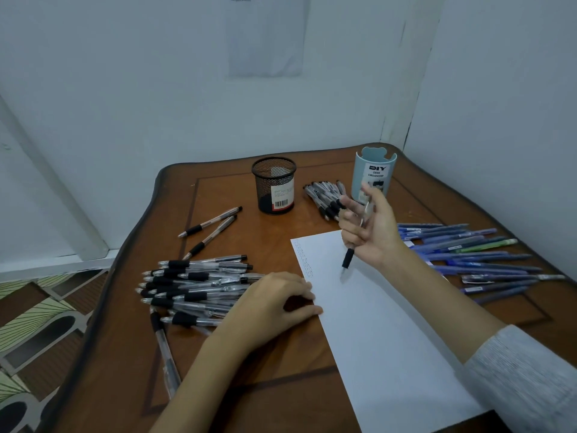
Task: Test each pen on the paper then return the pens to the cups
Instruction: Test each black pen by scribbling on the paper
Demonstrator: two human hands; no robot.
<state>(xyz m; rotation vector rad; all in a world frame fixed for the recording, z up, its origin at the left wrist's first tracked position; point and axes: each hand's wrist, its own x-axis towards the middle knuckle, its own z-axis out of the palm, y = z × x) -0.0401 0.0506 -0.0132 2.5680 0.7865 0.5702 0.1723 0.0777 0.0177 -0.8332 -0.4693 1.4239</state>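
While the right hand (368, 226) pinches a pen (348, 257), tip close over the paper (374, 323), and the left hand (268, 304) rests loose at its edge, I judge the testing stroke needs a gentle lowering.

A white paper sheet (384, 332) lies on the brown wooden table (125, 354), clear-barrelled pens (193, 285) heaped left, blue plastic pens (480, 254) right; black mesh cup (274, 185) stands far, pale-blue plastic cup (374, 173) to its right.
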